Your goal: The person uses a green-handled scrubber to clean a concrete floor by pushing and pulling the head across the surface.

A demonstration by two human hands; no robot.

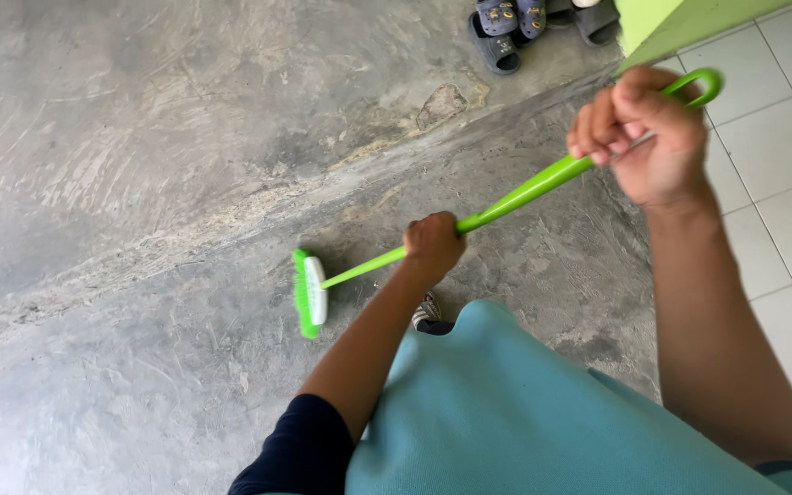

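Mid-sweep: left hand clamped halfway down the broom, right hand gripping its top end. Bristles rest on the concrete floor, just beyond the left hand. Looks like it calls for another short stroke.

Bare grey concrete floor, streaked and patchy, crossed by a diagonal ridge running from lower left to upper right. A green broom head rests bristles-down on it near centre. Grey sandals lie at the top edge. To the right the concrete meets white tiles beside a green wall.
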